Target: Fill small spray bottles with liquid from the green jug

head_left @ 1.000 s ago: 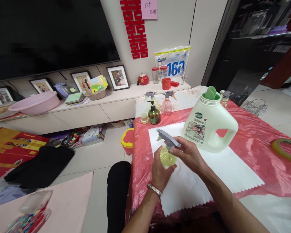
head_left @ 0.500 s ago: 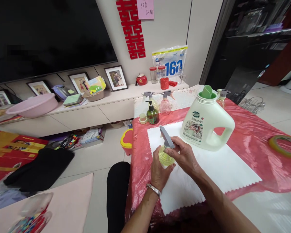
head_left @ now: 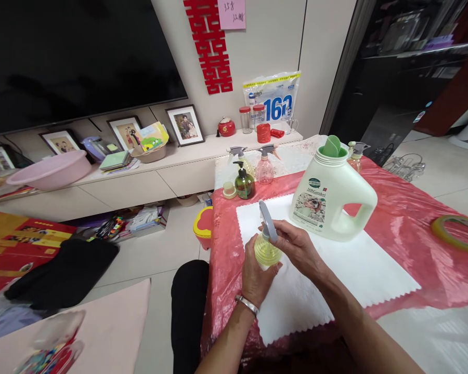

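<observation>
A small yellow spray bottle (head_left: 265, 252) stands over the white cloth (head_left: 354, 265). My left hand (head_left: 254, 278), with a bracelet on the wrist, is wrapped round the bottle's body from below. My right hand (head_left: 296, 246) is closed on the grey trigger head (head_left: 267, 220) at the neck. A big pale green detergent jug (head_left: 331, 195) with an open green spout stands just behind my right hand.
The table wears a red plastic cover (head_left: 409, 218). At its far edge stand a green pump bottle (head_left: 244, 183), two spray bottles (head_left: 265, 165) and a small cap (head_left: 230, 190). A tape roll (head_left: 457, 232) lies at the right. A low cabinet (head_left: 140, 176) holds photo frames and a pink basin (head_left: 47, 169).
The grey trigger head has turned under my right hand, its nozzle swinging from pointing left to pointing away from me. The bottle and my left hand have stayed in place.
</observation>
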A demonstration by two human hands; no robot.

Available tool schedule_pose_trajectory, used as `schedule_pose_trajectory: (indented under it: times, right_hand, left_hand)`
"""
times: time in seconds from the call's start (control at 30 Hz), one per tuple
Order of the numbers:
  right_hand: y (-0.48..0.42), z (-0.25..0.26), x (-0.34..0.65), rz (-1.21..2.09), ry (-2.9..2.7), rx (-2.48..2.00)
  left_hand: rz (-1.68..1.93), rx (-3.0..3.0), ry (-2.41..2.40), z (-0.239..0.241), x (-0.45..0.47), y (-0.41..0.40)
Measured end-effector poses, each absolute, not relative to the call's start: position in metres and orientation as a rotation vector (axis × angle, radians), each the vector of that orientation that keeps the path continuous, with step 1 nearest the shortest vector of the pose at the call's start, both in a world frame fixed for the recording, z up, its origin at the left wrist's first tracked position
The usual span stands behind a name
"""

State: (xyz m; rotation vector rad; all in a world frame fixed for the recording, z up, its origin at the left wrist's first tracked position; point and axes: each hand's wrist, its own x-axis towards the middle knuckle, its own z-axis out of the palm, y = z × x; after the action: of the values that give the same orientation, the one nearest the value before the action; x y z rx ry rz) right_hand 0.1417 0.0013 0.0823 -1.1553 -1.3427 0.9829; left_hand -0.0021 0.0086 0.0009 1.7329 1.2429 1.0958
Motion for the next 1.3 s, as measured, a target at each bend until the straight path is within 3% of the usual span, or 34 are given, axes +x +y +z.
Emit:
schedule_pose_trajectory:
  times: [0.9,1.3]
  right_hand:
    - [0.014,0.084,0.155,1.264,-1.304,-0.929]
    - [0.007,0.076,0.143,0.928,-1.362,-1.062]
  left_hand:
    - [1.106,1.724,1.135,-0.002,-0.005,0.007]
    - [1.091,1.686,1.141,0.002,-0.003,0.008]
